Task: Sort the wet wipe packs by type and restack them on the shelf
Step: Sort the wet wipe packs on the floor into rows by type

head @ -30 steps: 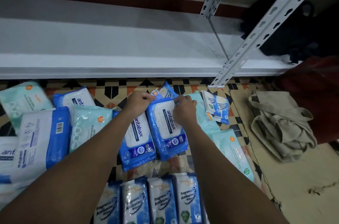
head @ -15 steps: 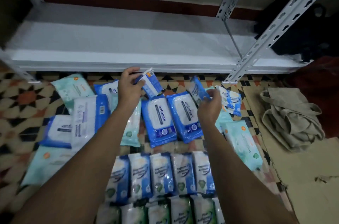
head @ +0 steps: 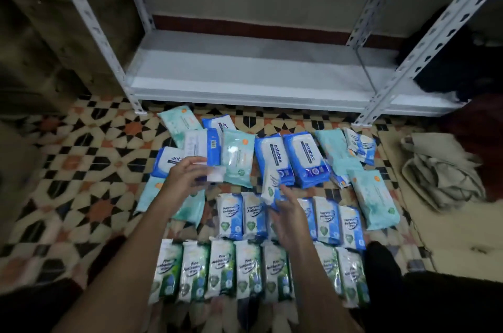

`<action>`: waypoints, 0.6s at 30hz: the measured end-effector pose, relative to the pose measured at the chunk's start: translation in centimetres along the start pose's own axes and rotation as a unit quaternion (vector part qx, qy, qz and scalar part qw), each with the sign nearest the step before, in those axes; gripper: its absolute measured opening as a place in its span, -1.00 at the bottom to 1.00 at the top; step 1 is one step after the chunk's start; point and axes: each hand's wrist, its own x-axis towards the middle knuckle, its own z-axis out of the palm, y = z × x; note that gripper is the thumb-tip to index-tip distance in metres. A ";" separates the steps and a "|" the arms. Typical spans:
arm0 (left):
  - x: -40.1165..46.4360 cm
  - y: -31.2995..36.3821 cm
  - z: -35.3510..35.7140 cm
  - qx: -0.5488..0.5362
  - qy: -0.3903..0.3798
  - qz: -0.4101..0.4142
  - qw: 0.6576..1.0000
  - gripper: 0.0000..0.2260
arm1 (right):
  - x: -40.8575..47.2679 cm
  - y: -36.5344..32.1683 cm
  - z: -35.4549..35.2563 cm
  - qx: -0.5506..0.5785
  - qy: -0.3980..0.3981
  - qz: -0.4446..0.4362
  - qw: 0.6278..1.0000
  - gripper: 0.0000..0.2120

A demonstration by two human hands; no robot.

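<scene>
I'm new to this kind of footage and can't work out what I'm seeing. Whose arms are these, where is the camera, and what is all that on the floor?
There is no machine here: a person wears a wide-angle camera on the head, looking forward and down, so the two bare arms are their own. The left hand holds a small blurred white pack. The right hand holds a small white-and-blue pack.

Wet wipe packs lie on the patterned tiled floor: a near row of green packs, behind it a row of blue-and-white packs, then two large blue antabax packs and pale teal packs, loosely mixed. Beyond them stands a white metal shelf with no packs on it. A beige cloth bag lies to the right.
</scene>
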 end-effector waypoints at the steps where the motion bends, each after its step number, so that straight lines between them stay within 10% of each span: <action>1: -0.8 -0.7 -0.4 0.037 0.018 0.009 0.999 -0.85 | -0.8 0.4 0.4 -0.007 -0.009 0.018 1.000 -0.57; 5: -2.1 -3.6 -1.8 0.106 0.105 0.046 0.988 -0.73 | -2.9 0.3 2.0 -0.123 0.009 0.032 0.992 -0.57; 10: -2.7 -5.7 -3.5 -0.086 0.137 -0.078 0.984 -0.47 | -3.9 0.8 3.2 -0.210 -0.021 0.019 0.977 -0.63; 18: -1.9 -8.1 -3.2 -0.232 0.201 -0.199 0.931 -0.75 | -5.1 2.7 4.5 -0.259 -0.031 0.014 0.965 -0.70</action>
